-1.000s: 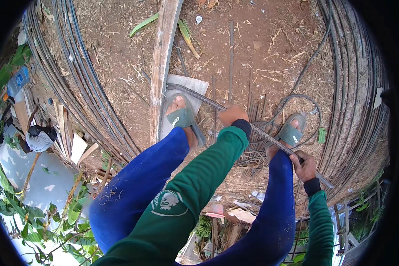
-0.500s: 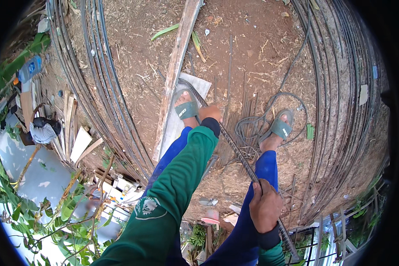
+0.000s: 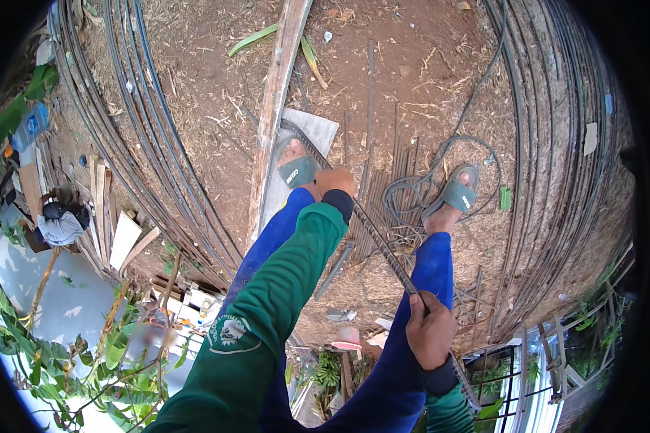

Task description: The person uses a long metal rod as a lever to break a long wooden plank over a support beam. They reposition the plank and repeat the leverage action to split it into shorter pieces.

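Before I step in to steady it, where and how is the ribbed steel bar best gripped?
Probably close a fist round the ribbed steel bar mid-length, from the front: that stretch runs exposed and nearly straight between the left hand and right hand, while the green left sleeve lies to its left.

Outdoor yard: metal rods [image 3: 575, 173], soil [image 3: 433, 76]
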A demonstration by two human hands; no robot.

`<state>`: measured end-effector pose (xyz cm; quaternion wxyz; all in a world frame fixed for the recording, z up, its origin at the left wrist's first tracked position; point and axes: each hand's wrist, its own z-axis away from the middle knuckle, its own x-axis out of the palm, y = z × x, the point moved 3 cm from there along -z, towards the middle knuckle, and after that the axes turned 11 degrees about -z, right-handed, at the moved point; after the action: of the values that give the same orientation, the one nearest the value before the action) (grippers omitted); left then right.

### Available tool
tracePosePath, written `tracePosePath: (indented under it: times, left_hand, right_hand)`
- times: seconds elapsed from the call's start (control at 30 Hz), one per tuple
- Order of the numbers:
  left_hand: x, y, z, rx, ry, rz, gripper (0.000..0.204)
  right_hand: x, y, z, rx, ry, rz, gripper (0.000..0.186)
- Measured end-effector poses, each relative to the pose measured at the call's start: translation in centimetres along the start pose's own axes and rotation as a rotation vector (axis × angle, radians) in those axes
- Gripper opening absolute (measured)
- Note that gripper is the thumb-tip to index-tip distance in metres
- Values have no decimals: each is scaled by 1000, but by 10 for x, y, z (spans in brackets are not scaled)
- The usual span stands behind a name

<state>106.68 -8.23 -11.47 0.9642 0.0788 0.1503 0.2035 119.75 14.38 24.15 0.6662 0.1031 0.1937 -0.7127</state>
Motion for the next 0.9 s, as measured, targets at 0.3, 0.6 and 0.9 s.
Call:
tracePosePath:
  times: [0.3,0.6,0.9]
  left_hand:
    - [56,74,-5,-414,859,-279,18]
    - [53,84,9,-471,791,-92,32]
    - [55,116,18,-498,752,163,39]
  right_hand:
    - [7,110,-124,-64,-97,-134,29]
    - [7,120,-126,-106,-67,-141,27]
    - [10,142,-162,-55,-169,-186,30]
